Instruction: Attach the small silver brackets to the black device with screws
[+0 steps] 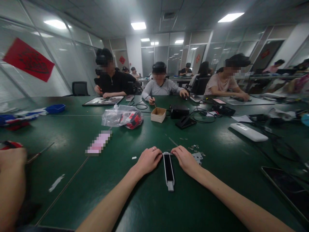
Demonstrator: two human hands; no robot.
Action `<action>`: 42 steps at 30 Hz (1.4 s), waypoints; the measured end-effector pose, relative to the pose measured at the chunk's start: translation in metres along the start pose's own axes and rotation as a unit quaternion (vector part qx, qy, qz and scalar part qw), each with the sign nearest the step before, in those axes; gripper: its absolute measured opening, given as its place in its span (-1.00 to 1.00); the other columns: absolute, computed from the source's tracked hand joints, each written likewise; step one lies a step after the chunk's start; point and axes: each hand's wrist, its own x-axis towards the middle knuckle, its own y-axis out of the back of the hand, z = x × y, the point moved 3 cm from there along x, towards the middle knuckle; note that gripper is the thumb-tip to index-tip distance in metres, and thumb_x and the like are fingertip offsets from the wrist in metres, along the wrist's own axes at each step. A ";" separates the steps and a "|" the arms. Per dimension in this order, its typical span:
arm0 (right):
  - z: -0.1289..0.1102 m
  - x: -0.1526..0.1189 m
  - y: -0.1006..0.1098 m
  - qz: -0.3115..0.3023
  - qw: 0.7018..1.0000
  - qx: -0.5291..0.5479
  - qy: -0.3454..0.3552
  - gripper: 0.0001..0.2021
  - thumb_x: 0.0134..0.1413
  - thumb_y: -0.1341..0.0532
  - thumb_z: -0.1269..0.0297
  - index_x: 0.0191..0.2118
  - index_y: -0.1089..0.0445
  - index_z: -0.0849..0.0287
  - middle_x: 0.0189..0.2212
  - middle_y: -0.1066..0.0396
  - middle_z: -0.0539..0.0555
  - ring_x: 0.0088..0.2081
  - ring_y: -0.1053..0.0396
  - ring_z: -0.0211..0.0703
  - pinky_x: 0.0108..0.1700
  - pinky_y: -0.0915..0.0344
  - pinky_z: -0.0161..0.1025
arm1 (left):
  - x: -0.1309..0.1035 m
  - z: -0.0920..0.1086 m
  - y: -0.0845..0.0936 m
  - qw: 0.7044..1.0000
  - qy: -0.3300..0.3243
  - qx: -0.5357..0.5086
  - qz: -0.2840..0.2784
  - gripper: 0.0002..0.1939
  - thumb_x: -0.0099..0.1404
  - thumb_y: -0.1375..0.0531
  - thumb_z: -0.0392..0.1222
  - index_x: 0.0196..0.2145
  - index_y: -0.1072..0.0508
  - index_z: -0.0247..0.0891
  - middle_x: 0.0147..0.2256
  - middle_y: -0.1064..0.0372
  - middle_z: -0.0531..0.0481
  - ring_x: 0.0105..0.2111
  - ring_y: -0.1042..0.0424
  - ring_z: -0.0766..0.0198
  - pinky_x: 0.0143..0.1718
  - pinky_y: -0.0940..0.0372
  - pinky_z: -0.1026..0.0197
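Observation:
A long, narrow device [168,169] with a black face, a white frame and a grey block at its near end lies on the green table in front of me. At its far end my left hand [150,160] has its fingertips pinched together by the left corner. From the other side my right hand [185,160] pinches by the right corner. A thin pale edge shows between the fingertips; what each hand grips is too small to make out. Just beyond my right hand are several small rings [194,148] and flat grey metal pieces [198,157].
A small box [158,115], a plastic bag with something red and black [123,117], and black equipment [180,112] with cables stand farther back. A white device [248,132] and a dark tablet [287,190] lie right. Another person's arm [12,180] reaches in at left; co-workers sit opposite.

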 end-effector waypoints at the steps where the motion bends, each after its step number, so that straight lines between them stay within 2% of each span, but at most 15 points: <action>1: 0.000 0.000 0.000 -0.001 1.000 0.005 -0.003 -0.75 0.24 0.07 0.39 -0.21 -0.36 0.17 -0.27 -0.33 0.13 -0.23 -0.34 -0.12 -0.14 -0.36 -0.09 | 0.000 0.000 0.000 1.000 -0.001 -0.001 0.000 -0.80 0.37 0.02 -0.19 -0.21 -0.39 -0.21 -0.26 -0.36 -0.02 -0.28 -0.37 0.26 -0.25 -0.23 0.24; 13: -0.008 -0.006 0.013 -0.039 0.998 0.044 0.001 -0.75 0.20 0.02 0.40 -0.12 -0.36 0.21 -0.20 -0.33 0.15 -0.16 -0.33 -0.12 -0.10 -0.36 -0.09 | -0.001 0.000 0.001 1.000 -0.010 -0.001 0.012 -0.82 0.37 0.01 -0.19 -0.23 -0.38 -0.21 -0.27 -0.36 0.00 -0.30 -0.37 0.26 -0.27 -0.22 0.24; 20: -0.008 -0.005 0.014 -0.033 0.999 0.034 -0.018 -0.78 0.17 -0.03 0.40 -0.14 -0.38 0.22 -0.20 -0.36 0.14 -0.19 -0.35 -0.13 -0.14 -0.36 -0.13 | -0.001 -0.001 0.000 1.000 -0.008 0.001 0.009 -0.81 0.37 0.01 -0.20 -0.22 -0.38 -0.21 -0.27 -0.35 -0.01 -0.30 -0.37 0.26 -0.25 -0.22 0.24; 34: -0.003 -0.007 0.011 -0.010 1.000 0.028 0.007 -0.77 0.19 -0.05 0.34 -0.13 -0.40 0.17 -0.22 -0.37 0.14 -0.19 -0.35 -0.11 -0.12 -0.35 -0.08 | -0.001 -0.002 -0.001 1.000 -0.008 0.004 0.011 -0.82 0.37 0.00 -0.20 -0.22 -0.38 -0.21 -0.26 -0.36 0.00 -0.29 -0.37 0.27 -0.26 -0.23 0.25; 42: -0.002 -0.008 0.010 -0.014 0.999 0.017 0.023 -0.73 0.20 -0.04 0.35 -0.05 -0.39 0.16 -0.19 -0.41 0.14 -0.15 -0.34 -0.10 -0.10 -0.35 -0.07 | -0.001 -0.001 0.000 1.000 -0.010 0.008 0.014 -0.83 0.37 0.00 -0.20 -0.22 -0.38 -0.21 -0.27 -0.35 0.01 -0.29 -0.37 0.26 -0.25 -0.23 0.24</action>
